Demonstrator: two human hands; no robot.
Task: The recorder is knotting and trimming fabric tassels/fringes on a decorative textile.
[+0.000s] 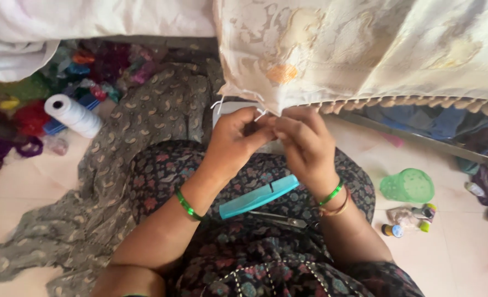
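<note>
Cream cloth, green bangles and bright thread colours around my lap.

The cloth hanging before me is cream with a pale woven lace pattern, one orange patch, and a beige tasselled edge. My dress is black with small pink and teal flowers. Green bangles circle both my wrists, with a gold one beside the green on my right. A turquoise comb lies on my lap. The scarf to my left is grey with a cream paisley print. The spool is white, beside red, purple, green and blue yarn. The cup is light green, on a pale peach floor.
</note>
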